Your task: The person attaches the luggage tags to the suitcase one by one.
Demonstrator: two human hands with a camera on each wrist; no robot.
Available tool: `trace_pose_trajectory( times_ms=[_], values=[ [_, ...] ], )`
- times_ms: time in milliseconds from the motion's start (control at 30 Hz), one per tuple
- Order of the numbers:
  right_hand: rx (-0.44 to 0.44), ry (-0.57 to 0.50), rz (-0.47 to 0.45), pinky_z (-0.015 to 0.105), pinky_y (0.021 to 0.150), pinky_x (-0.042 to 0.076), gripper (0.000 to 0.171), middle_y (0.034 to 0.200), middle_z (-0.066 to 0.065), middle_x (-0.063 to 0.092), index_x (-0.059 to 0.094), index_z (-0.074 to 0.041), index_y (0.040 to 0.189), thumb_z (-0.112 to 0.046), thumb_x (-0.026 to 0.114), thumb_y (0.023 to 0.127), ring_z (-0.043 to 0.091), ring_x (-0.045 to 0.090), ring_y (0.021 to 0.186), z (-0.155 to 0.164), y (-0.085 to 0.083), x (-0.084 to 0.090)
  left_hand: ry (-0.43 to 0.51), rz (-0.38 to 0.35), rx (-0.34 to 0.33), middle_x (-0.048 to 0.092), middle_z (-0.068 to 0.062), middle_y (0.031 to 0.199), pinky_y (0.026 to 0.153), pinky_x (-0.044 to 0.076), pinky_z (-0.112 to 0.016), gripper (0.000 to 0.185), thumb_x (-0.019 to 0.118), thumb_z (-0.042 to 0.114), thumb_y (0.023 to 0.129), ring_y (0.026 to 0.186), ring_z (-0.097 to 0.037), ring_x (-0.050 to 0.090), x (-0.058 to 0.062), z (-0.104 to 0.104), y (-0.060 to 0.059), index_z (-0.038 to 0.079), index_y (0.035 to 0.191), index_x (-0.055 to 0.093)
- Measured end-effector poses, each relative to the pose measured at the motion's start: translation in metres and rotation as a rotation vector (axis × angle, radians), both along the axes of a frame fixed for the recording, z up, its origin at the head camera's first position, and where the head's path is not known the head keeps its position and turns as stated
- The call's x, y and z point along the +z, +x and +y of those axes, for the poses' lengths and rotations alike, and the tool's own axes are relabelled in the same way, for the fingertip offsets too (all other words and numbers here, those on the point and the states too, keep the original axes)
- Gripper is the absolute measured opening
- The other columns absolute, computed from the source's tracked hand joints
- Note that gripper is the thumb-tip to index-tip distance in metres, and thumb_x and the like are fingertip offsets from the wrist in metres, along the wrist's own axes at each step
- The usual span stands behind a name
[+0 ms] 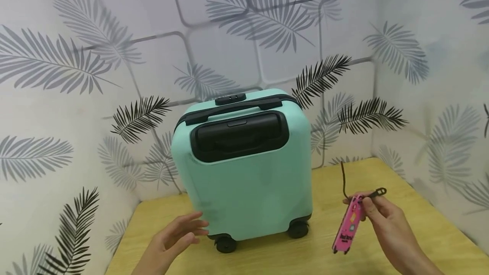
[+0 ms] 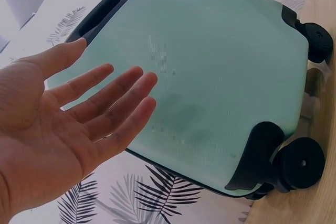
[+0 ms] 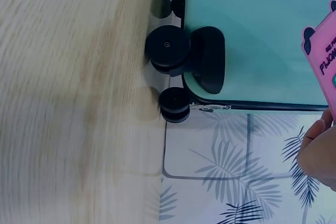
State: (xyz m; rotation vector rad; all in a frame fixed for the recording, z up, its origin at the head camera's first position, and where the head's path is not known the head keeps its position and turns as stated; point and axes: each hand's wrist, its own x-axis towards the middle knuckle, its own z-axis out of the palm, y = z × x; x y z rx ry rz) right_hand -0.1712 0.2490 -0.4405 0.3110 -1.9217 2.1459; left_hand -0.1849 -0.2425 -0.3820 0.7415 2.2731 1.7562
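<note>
A mint-green suitcase (image 1: 252, 190) stands upright on its black wheels, its black handle recess (image 1: 240, 136) facing me. My right hand (image 1: 389, 224) pinches a pink luggage tag (image 1: 347, 228) by its top end, to the right of the suitcase. A black strap (image 1: 376, 194) sticks out from the tag beside the fingers, with a buckle loop at its end. My left hand (image 1: 173, 241) is held in front of the suitcase's lower left corner, its fingers loosely extended and holding nothing. In the left wrist view its palm (image 2: 58, 135) shows, fingers spread before the suitcase.
The suitcase rests on a light wood-grain table (image 1: 160, 224). Behind and at both sides stand walls (image 1: 229, 54) covered with a leaf pattern. A black combination lock (image 1: 231, 99) sits on top of the suitcase, by a black top carry handle (image 1: 233, 110).
</note>
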Motion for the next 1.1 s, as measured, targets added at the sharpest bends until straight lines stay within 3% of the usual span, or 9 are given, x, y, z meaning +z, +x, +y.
trace_pose_trajectory(
  times_ms=[133,267,533,733,933,1100],
  values=[
    [-0.006,-0.019,0.029,0.023,0.085,0.043,0.032,0.117,-0.003,0.077,0.064,0.003,0.124,-0.02,0.044,0.113,0.005,0.063,0.108,-0.007,-0.001,0.004,-0.013,-0.023,0.028,0.057,-0.027,0.143,0.099,0.055,-0.032,0.045,0.047,0.014,0.112,0.123,-0.023,0.067,0.002,0.004,0.001,-0.001,0.154,0.042],
    [-0.014,-0.037,0.063,0.021,0.087,0.046,0.031,0.113,-0.005,0.076,0.063,0.003,0.125,-0.018,0.043,0.113,0.006,0.064,0.108,-0.012,-0.002,0.009,-0.021,0.018,0.01,0.057,-0.029,0.143,0.099,0.055,-0.032,0.044,0.047,0.014,0.112,0.122,-0.023,0.067,0.003,0.008,-0.001,-0.001,0.154,0.043],
    [0.008,-0.128,0.153,0.018,0.1,0.043,0.029,0.115,-0.002,0.074,0.062,0.001,0.124,-0.012,0.039,0.113,0.01,0.067,0.114,-0.02,-0.004,0.015,0.003,0.033,0.04,0.059,-0.025,0.143,0.098,0.056,-0.035,0.042,0.052,0.014,0.11,0.123,-0.03,0.067,0.012,0.02,-0.002,0.005,0.152,0.049],
    [0.017,-0.151,0.236,0.021,0.104,0.043,0.029,0.117,0.0,0.073,0.059,0.005,0.123,-0.006,0.034,0.112,0.014,0.068,0.112,-0.028,-0.003,0.019,0.04,0.07,0.04,0.063,-0.022,0.139,0.098,0.055,-0.032,0.041,0.054,0.011,0.109,0.122,-0.024,0.068,0.015,0.03,-0.001,0.005,0.15,0.052],
    [0.009,-0.177,0.214,0.021,0.103,0.047,0.03,0.113,0.0,0.074,0.063,0.003,0.118,-0.008,0.036,0.112,0.014,0.07,0.108,-0.034,-0.001,0.023,0.074,0.064,0.016,0.062,-0.023,0.14,0.099,0.055,-0.035,0.042,0.056,0.01,0.108,0.123,-0.024,0.067,0.015,0.043,-0.001,0.005,0.15,0.052],
    [0.001,-0.172,0.214,0.022,0.103,0.047,0.03,0.112,0.0,0.074,0.063,0.005,0.117,-0.008,0.036,0.112,0.015,0.07,0.107,-0.04,-0.003,0.029,0.084,0.11,-0.003,0.063,-0.021,0.139,0.101,0.054,-0.035,0.042,0.057,0.009,0.107,0.124,-0.026,0.066,0.018,0.05,-0.004,0.006,0.149,0.053]
  ],
)
